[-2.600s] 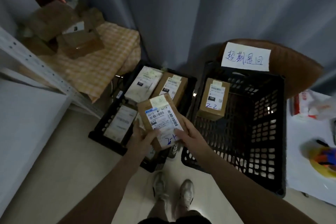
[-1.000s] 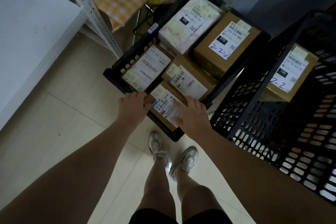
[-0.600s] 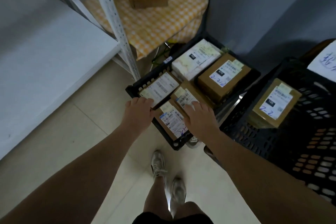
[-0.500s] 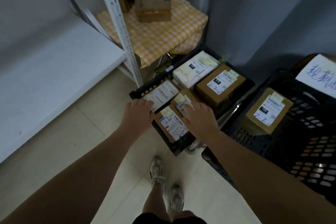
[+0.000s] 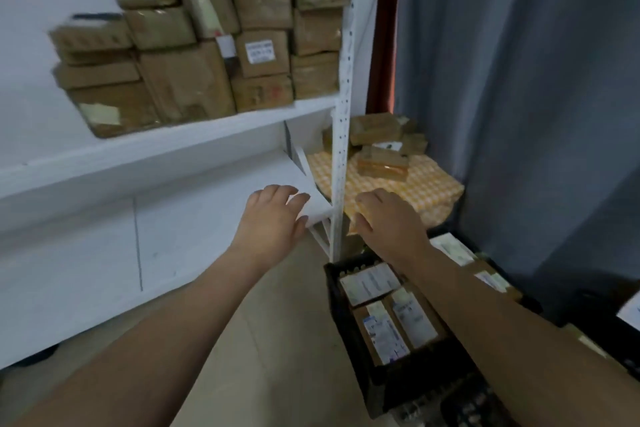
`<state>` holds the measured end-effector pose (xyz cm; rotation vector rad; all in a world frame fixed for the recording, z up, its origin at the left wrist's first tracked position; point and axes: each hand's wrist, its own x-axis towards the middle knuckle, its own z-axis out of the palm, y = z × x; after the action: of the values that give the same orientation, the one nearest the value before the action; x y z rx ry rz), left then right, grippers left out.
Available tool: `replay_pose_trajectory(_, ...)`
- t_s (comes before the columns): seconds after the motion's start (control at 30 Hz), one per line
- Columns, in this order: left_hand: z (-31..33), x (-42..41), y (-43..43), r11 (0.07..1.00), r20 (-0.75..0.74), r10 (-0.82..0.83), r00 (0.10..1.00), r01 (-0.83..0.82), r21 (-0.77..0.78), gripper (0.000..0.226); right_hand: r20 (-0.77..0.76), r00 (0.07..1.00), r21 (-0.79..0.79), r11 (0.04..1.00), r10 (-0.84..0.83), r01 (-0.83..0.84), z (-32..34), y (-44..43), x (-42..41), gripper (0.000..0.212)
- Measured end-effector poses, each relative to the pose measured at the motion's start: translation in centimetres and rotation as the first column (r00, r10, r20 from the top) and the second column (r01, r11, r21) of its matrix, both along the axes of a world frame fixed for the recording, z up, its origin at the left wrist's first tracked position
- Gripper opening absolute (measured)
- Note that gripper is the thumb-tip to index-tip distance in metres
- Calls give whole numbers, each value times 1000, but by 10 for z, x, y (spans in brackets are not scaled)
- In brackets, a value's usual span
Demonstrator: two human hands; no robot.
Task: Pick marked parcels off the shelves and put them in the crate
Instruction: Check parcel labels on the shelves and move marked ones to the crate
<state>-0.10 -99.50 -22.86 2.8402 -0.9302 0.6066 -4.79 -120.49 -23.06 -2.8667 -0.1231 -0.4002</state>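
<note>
Both my hands are raised and hold nothing. My left hand (image 5: 273, 215) hovers with relaxed fingers in front of the bare lower shelf board. To the right of the white shelf post (image 5: 341, 135), my right hand (image 5: 389, 218) has its fingers loosely bent. Brown cardboard parcels (image 5: 214, 38) are stacked tightly on the upper shelf (image 5: 166, 139). Below my right forearm stands the black crate (image 5: 337, 291) on the floor, holding several labelled parcels (image 5: 398, 322).
A small table with a yellow checked cloth (image 5: 426, 187) stands behind the post and carries a few more brown parcels (image 5: 381, 146). A grey curtain (image 5: 519, 97) hangs on the right. A second black crate (image 5: 599, 308) shows at the right edge. Pale floor tiles lie underfoot.
Both hands let go of the labelled parcel in the crate and rose toward the shelves. The view swung up from the crates to the stacked parcels.
</note>
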Motion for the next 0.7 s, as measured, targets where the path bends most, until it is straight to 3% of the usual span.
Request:
replay_pose_trajectory(0.17,48,8,64,989,96,115,989,-105,-104,31,120,988,114,988,94,-107,43,70,26,33)
replay_pose_trajectory(0.37,84,25,158,972,207,203,957,-172,-158,33,243,956,146,968,164,-203,75,173,68,33)
replay_pose_trajectory(0.7,123,111,298,959,251,266,931,-228,-169,37,343,912,137,949,223,-283,116,314,160,36)
